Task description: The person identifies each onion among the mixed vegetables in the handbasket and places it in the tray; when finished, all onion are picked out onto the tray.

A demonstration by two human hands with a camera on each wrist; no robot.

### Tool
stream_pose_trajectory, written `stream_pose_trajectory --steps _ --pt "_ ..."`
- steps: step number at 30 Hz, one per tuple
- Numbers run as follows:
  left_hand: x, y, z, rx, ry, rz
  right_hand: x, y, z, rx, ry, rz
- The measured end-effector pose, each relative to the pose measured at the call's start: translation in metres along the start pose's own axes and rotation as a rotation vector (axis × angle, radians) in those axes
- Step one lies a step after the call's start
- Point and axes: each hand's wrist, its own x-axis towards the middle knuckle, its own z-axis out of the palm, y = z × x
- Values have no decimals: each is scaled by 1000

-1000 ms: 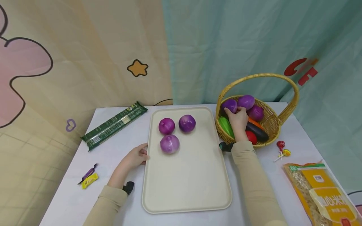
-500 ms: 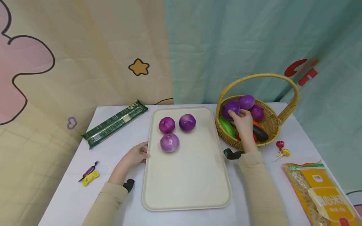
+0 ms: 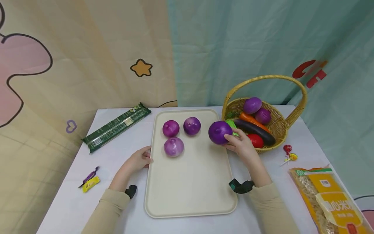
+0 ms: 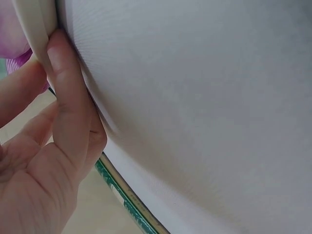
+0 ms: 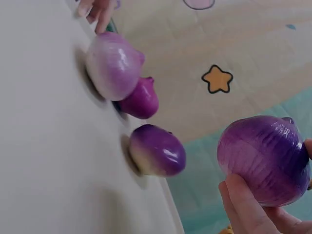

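- The right hand point(image 3: 243, 147) curls its fingers round a dark purple onion point(image 3: 220, 132), holding it in the air over the right edge of the tray point(image 3: 190, 198), just in front of the basket.
- The left hand point(image 3: 137, 161) grips the tray's left edge, thumb on top of the rim and fingers beneath.
- Three more purple onions point(image 3: 173, 147) sit on the far half of the tray, two side by side near its far edge and a paler one in front of the left of them.
- The wicker basket point(image 3: 280, 125) stands near the far right corner of the surface point(image 3: 73, 201), holding two onions, a carrot, an aubergine, a red piece and a green one.
- A lollipop point(image 3: 290, 149) lies just right of the basket, and a yellow packet point(image 3: 330, 198) lies at the near right corner.
- A long green packet point(image 3: 117, 127) lies by the far left corner; two wrapped sweets point(image 3: 90, 180) lie near the left edge.
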Motion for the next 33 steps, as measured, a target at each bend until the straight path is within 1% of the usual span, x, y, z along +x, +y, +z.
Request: stream_pose_trajectory --steps 4,6,12,16,19,21,22,26,30,33 --pt "1 -1 1 -11 4 -8 8 15 17 -60 -55 11" --pt "1 -1 2 -21 7 -8 15 21 28 -66 -70 19" --pt "1 0 2 -20 19 -2 31 35 54 -97 -50 93" --pt "2 -1 0 -13 13 -4 37 41 67 -63 -23 128" --pt "1 -1 -1 -3 10 -13 39 45 72 -45 -10 130" --pt "0 0 -2 2 15 -15 40 46 74 -58 -9 129" --pt "-1 1 -2 3 21 -22 40 47 74 -74 -13 123" --pt "-3 2 0 -1 17 -16 39 52 75 -160 -30 102" --pt "-3 1 2 -6 8 -16 38 55 75 -185 -33 89" --pt "-1 0 1 -3 11 -12 36 53 73 -234 -33 65"
